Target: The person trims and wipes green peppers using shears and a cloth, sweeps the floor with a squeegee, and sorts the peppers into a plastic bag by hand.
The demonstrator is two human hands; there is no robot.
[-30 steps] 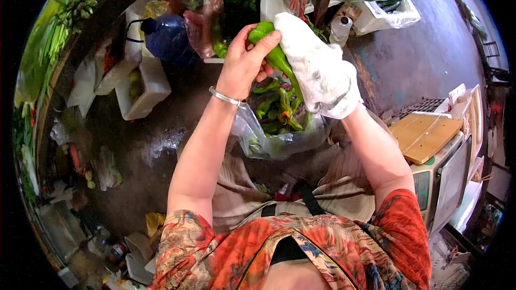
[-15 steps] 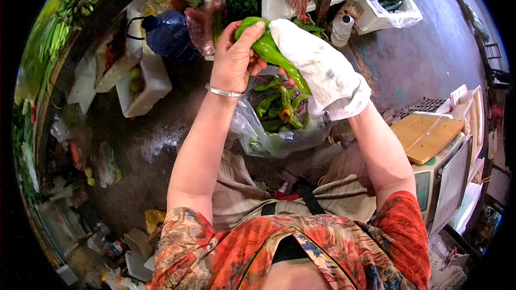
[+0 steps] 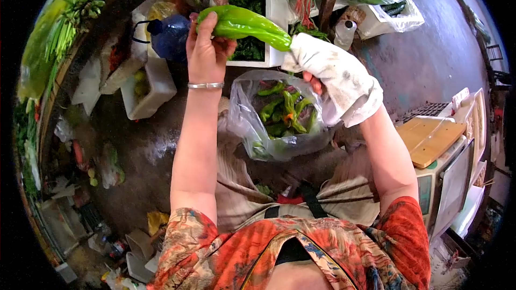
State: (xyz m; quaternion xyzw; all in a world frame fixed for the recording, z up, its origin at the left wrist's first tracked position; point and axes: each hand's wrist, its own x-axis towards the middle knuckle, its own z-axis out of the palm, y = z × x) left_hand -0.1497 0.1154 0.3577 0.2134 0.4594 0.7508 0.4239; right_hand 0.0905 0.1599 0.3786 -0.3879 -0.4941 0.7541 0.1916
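Gripping the broad end of 1 long green pepper, the left hand has its thumb across the near face, fingers behind, just beside the blue jug in view. From there the pepper's long axis runs rightward, angled slightly toward the wearer, passing in front of the foam box. Below it, smaller peppers sit in the clear bag. The narrow tip meets the white cloth over the right hand; from here, I cannot tell whether its covered fingers pinch that tip. The left is nearer the broad end, the right nearer the tip.
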